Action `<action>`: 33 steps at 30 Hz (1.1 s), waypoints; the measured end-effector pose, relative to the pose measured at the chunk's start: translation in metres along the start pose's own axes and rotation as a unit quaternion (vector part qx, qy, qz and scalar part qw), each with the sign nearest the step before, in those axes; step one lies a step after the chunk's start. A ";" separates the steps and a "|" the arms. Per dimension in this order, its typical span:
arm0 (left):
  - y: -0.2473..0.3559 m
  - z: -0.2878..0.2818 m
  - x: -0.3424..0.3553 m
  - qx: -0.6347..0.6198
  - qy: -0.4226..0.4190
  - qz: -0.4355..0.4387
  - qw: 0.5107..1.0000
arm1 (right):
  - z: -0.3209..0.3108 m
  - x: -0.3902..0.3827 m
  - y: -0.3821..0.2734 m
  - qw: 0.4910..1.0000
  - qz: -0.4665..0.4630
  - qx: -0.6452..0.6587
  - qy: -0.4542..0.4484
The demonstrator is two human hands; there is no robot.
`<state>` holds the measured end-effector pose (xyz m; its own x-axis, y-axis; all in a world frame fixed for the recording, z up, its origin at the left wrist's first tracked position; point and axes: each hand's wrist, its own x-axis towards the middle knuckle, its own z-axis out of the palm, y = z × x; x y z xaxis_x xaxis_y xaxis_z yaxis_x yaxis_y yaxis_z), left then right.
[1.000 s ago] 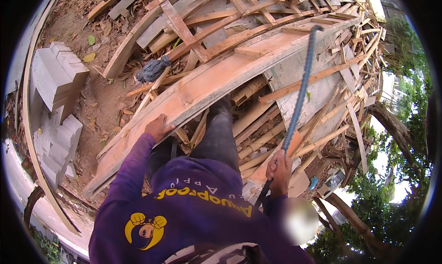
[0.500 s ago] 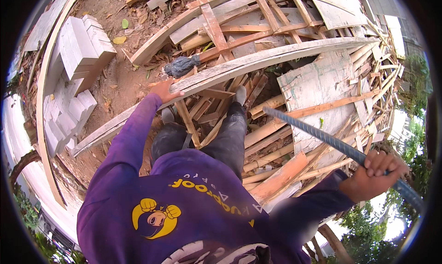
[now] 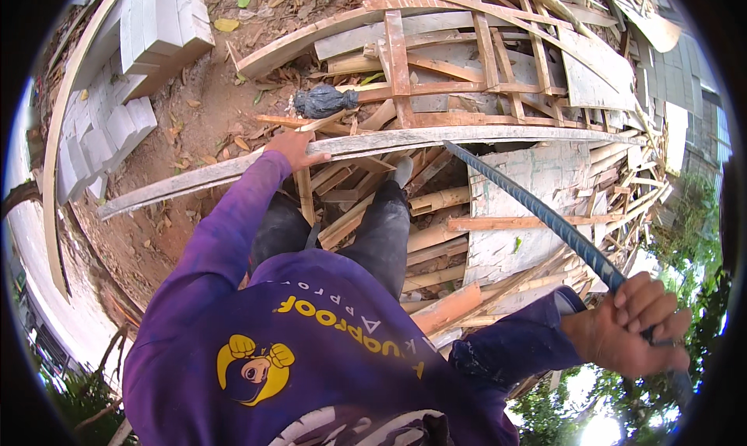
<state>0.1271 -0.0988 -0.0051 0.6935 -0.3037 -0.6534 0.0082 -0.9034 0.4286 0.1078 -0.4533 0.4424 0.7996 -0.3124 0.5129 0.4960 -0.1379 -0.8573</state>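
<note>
A long, weathered whitish plank (image 3: 366, 141) stretches across in front of me above the scrap wood. My left hand (image 3: 294, 150) grips it left of its middle, fingers over the top edge. Out to the right, my right hand (image 3: 634, 325) is wrapped round a ribbed steel bar (image 3: 537, 205), which slants up and leftward. The bar's far tip meets the plank's lower edge as seen from here; whether it presses into a gap there, I cannot tell. Its near end runs past my fist toward the dark rim.
Loose boards and bamboo poles surround my legs, with a peeling painted panel (image 3: 529, 189) to the right. A nailed wooden frame (image 3: 397, 57) lies beyond the plank, beside a dark grey bundle (image 3: 325, 101). Pale blocks (image 3: 159, 26) are stacked at the left on bare soil.
The bar's tip has gone from short of the plank up to its edge. My view has shifted and turned slightly. My left hand keeps its hold on the plank.
</note>
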 end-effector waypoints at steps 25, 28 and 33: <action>-0.007 0.001 0.006 0.005 0.002 0.003 1.000 | 0.021 0.028 0.026 0.899 0.071 0.253 -0.350; -0.005 0.000 0.010 0.004 -0.005 0.000 1.000 | 0.006 0.022 0.024 0.898 0.056 0.239 -0.365; -0.008 0.000 0.010 0.002 -0.001 -0.001 1.000 | 0.000 0.006 0.021 0.910 0.045 0.251 -0.328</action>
<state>0.1336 -0.0945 -0.0150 0.6917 -0.3032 -0.6554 0.0058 -0.9052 0.4249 0.1231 -0.4580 0.4281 0.7928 0.3489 0.4996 0.3798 0.3582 -0.8529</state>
